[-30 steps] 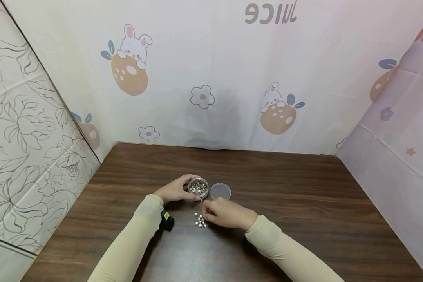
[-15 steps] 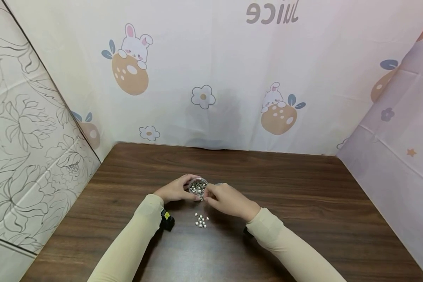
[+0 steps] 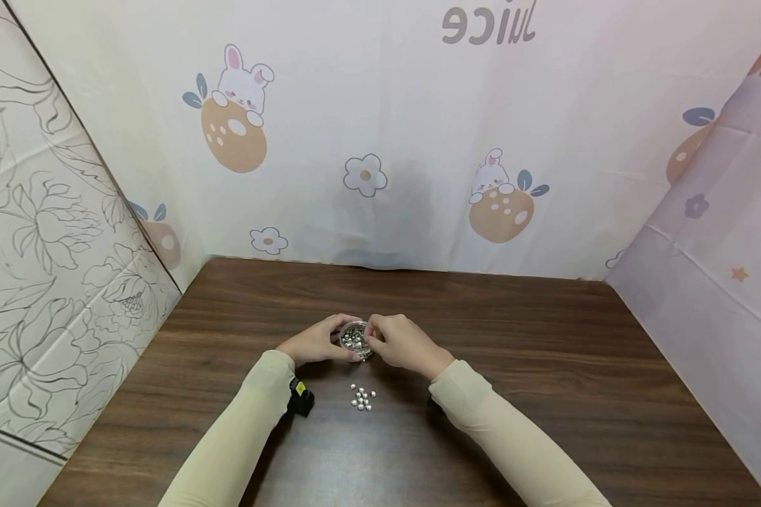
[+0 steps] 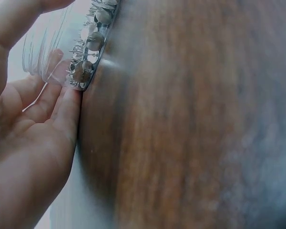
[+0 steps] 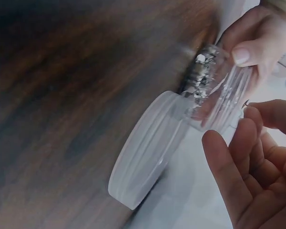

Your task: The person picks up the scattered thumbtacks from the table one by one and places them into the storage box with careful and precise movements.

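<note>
A clear round plastic jar [image 3: 355, 339] stands uncovered on the table, partly filled with silver thumbtacks [image 4: 93, 43]. My left hand [image 3: 320, 341] grips it from the left, thumb in front and fingers behind. Over the jar's right rim is my right hand [image 3: 406, 343], fingers curled. In the right wrist view a small dark metal bit, seemingly a thumbtack [image 5: 246, 103], shows at its fingertips. The jar's translucent lid [image 5: 143, 152] lies right beside the jar; in the head view the right hand hides it. Several loose thumbtacks [image 3: 361, 398] lie in front of the jar.
The dark wooden table [image 3: 514, 338] reaches back to a printed curtain [image 3: 418, 211]. Patterned sheets hang at both sides. A black wrist camera [image 3: 301, 398] sits below the left forearm.
My right hand has moved from the loose thumbtacks up to the jar's right rim, covering the lid. The left hand and jar stay put.
</note>
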`<state>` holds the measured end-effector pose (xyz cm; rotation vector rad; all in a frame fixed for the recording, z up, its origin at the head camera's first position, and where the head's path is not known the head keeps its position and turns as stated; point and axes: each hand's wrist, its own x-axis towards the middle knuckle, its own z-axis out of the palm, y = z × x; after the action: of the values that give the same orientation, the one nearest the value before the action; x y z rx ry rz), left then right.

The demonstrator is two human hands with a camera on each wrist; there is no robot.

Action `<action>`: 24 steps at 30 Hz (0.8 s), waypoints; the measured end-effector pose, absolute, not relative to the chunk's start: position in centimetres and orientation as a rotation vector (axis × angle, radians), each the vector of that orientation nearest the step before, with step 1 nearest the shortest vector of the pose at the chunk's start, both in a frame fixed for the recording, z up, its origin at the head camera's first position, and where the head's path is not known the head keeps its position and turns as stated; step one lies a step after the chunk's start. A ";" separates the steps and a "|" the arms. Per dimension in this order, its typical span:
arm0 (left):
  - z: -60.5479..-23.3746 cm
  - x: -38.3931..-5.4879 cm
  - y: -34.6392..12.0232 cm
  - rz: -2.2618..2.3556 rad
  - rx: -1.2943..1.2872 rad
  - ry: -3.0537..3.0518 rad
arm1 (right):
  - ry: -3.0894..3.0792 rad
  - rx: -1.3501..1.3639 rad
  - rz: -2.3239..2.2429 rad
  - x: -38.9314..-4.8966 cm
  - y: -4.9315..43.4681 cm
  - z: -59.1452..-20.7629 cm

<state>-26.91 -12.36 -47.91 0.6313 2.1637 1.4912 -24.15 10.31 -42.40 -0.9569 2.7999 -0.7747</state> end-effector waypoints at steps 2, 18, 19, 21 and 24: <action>-47.9 -26.9 -12.3 1.498 0.635 2.159 | 2.807 -0.937 -0.764 -24.5 10.2 -42.6; -47.7 -26.8 -12.2 1.495 0.644 2.162 | 2.838 -0.915 -0.738 -25.5 9.8 -43.4; -47.8 -26.8 -12.2 1.497 0.643 2.160 | 2.831 -0.910 -0.740 -25.4 9.8 -43.4; -47.8 -26.8 -12.2 1.496 0.638 2.163 | 2.818 -0.911 -0.757 -25.0 9.9 -43.3; -47.9 -26.8 -12.2 1.499 0.632 2.161 | 2.795 -0.939 -0.785 -24.4 10.1 -43.1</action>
<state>-26.79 -12.25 -47.86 0.6317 2.1608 1.4994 -24.40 10.10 -43.08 -0.9394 2.7953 -0.7846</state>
